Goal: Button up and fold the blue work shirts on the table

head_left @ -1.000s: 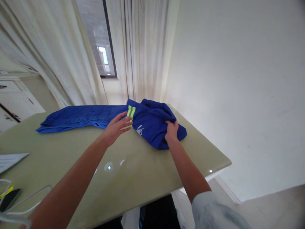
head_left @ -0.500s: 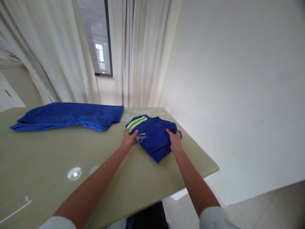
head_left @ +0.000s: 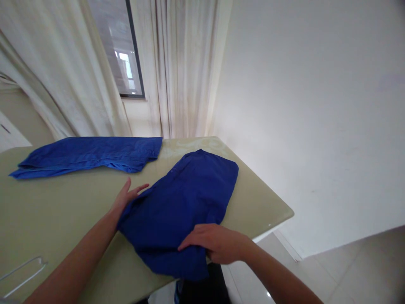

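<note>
A dark blue work jacket (head_left: 186,198), folded in a loose bundle, lies spread at the right end of the table with its near edge hanging over the front rim. My right hand (head_left: 218,242) grips that near right edge, fingers on top of the cloth and the thumb out of sight. At the left edge of the jacket is my left hand (head_left: 128,197), thumb and forefinger stretched apart; its other fingers are partly hidden by the fabric.
Behind, on the left, a long folded blue garment (head_left: 91,154) lies on the pale green table (head_left: 79,211). A white wire hanger (head_left: 23,278) is at the near left. Curtains (head_left: 186,71) and a white wall (head_left: 300,105) stand beyond the table.
The compact jacket bundle has been opened out toward me, and its yellow-green stripes and logo no longer show. My left hand moved left and spread its fingers; my right hand came nearer.
</note>
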Demonstrator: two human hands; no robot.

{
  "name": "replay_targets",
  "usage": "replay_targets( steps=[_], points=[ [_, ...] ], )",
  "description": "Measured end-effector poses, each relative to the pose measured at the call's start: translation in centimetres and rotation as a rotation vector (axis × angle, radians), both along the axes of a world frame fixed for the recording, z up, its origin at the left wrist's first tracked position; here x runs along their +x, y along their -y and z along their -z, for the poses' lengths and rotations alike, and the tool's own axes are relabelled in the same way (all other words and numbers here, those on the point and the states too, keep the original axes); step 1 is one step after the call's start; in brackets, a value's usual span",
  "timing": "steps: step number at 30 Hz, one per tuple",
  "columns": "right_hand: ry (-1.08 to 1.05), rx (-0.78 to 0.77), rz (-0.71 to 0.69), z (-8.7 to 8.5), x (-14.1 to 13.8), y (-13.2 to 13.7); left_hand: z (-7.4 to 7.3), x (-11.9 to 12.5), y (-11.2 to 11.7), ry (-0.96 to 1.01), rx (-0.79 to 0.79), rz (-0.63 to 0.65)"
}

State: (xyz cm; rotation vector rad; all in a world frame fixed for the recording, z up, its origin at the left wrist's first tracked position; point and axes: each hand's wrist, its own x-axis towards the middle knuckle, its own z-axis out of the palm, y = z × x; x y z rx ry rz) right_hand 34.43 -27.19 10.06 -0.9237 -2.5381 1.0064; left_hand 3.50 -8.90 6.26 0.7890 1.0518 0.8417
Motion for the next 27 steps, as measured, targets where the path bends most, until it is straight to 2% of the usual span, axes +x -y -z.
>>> replay_targets(
  steps=[2,4,6,8,10,12,14,15,16,18,20,22,24,27],
  points=[
    [0.080,-0.048,0.067,0.6,1.9,1.2,-0.3,-1.1,1.7,-0.068,-0.046,0.086],
    [0.131,-0.076,0.202,0.8,4.8,2.3,-0.1,-0.7,3.7,-0.164,-0.021,0.186],
    [0.207,-0.078,0.336,0.4,8.5,3.4,0.7,0.9,6.0,-0.263,0.091,0.294],
    [0.339,-0.012,0.441,-0.9,12.7,4.4,1.9,3.4,8.3,-0.269,0.238,0.392],
    [0.520,0.188,0.575,-2.9,16.3,4.8,3.1,6.0,10.4,-0.234,0.382,0.477],
    [0.684,0.490,0.776,-5.3,18.4,4.3,3.9,8.1,12.1,-0.272,0.531,0.511],
    [0.723,0.732,0.980,-6.8,18.1,2.8,4.0,9.3,13.0,-0.380,0.670,0.492],
    [0.686,0.785,1.039,-7.0,17.0,1.6,4.0,9.5,13.2,-0.448,0.729,0.481],
    [0.621,0.782,1.067,-6.6,15.3,0.3,3.8,9.6,13.2,-0.522,0.777,0.473],
    [0.502,0.626,0.962,-4.3,11.0,-2.6,3.7,9.0,12.7,-0.686,0.856,0.453],
    [0.512,0.337,0.888,-0.5,7.0,-5.5,4.1,7.7,11.7,-0.851,0.939,0.412],
    [0.556,0.129,0.861,3.2,4.7,-8.1,4.8,5.9,10.6,-0.972,1.028,0.334],
    [0.594,0.093,0.846,5.9,5.0,-10.5,5.7,4.3,9.6,-1.030,1.077,0.233],
    [0.634,0.164,0.828,7.3,9.3,-14.3,6.7,2.9,8.9,-1.017,1.027,0.112]
  ],
)
